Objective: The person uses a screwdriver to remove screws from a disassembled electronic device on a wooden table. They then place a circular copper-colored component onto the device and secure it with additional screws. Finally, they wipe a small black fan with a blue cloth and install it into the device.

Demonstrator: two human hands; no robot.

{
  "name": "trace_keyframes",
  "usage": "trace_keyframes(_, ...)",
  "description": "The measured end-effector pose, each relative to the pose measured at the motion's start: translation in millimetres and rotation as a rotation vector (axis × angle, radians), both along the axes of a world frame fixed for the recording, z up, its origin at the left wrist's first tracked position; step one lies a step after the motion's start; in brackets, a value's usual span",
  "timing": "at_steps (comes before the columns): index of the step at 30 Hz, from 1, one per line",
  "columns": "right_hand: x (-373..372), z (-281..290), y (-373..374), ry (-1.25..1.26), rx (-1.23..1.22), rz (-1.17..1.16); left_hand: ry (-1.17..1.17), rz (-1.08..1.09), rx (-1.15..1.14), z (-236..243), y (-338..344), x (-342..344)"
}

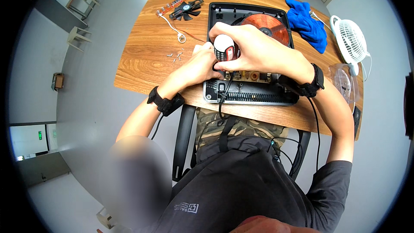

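My right hand (254, 49) is wrapped round an upright tool (224, 48) with a white top and a black and red handle, likely a screwdriver, over the open black appliance casing (290, 39). Its tip is hidden. My left hand (198, 67) is bent at the casing's left edge beside the tool, fingers curled; what they hold is hidden. Inside the casing are a round copper coil (271, 28) and a circuit board (248, 76), with a black cord (222, 99) hanging over the front edge.
A button board (177, 1) with a white lead, a loose black fan (186, 11) and several screws (174, 56) lie left on the wooden table (138, 60). A blue cloth (308, 23), white desk fan (348, 41) and clear plastic container (343, 86) are at the right. A chair (183, 138) stands below.
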State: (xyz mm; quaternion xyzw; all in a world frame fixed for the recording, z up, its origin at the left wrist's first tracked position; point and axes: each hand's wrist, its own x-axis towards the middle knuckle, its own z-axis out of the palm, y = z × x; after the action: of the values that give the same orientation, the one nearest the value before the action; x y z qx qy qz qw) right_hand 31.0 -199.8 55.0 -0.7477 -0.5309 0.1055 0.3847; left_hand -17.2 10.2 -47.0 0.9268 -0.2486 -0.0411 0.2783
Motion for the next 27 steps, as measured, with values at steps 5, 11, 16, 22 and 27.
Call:
trace_keyframes(5,2.7,-2.0,-0.2,-0.117,0.046,0.062,0.005,0.024,-0.017,-3.8,0.7,-0.6)
trace_keyframes(11,-2.1,15.0,-3.1,-0.136,-0.075,0.125,0.083,0.008,-0.172,2.1,1.1,-3.2)
trace_keyframes(16,1.5,21.6,-9.2,-0.359,-0.094,0.092,0.077,0.061,-0.038,-0.2,-3.1,2.1)
trace_keyframes(22,-5.3,39.2,-0.9,-0.448,-0.271,0.111,-0.056,-0.02,-0.023,-2.0,-1.7,0.9)
trace_keyframes(27,-14.6,54.1,3.9,-0.507,-0.482,-0.031,-0.034,0.024,-0.056,1.5,-4.8,-1.2)
